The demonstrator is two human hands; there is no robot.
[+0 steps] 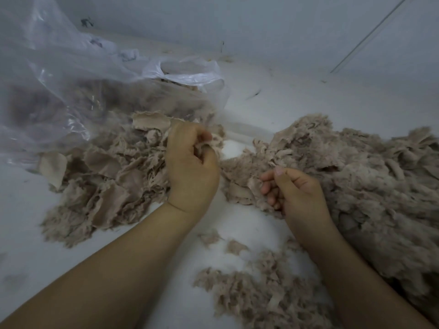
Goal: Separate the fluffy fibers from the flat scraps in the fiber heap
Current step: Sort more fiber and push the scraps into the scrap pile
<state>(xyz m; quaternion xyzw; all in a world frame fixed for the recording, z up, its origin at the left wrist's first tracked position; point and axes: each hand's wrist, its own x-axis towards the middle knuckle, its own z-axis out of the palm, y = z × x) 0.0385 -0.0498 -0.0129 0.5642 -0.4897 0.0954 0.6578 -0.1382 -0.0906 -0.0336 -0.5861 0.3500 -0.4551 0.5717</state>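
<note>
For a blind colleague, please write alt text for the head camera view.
A person's left hand grips a tuft of beige fiber over a pile of flat scraps, while the right hand pinches at a fluffy fiber heap. A clear plastic bag lies behind on the white floor.

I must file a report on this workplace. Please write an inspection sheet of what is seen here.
Surface: white floor, loose tufts near the person.
Job's things: left pile with many flat scraps; fluffy pile at right; small pile in front.
Clutter: clear plastic bag behind the left pile, with similar material inside.
Grips: left hand holds a clump of fibers; right hand has curled fingers at the fluffy pile's edge, hold unclear.
Cables: nothing seen.
Surroundings: pale wall.
</note>
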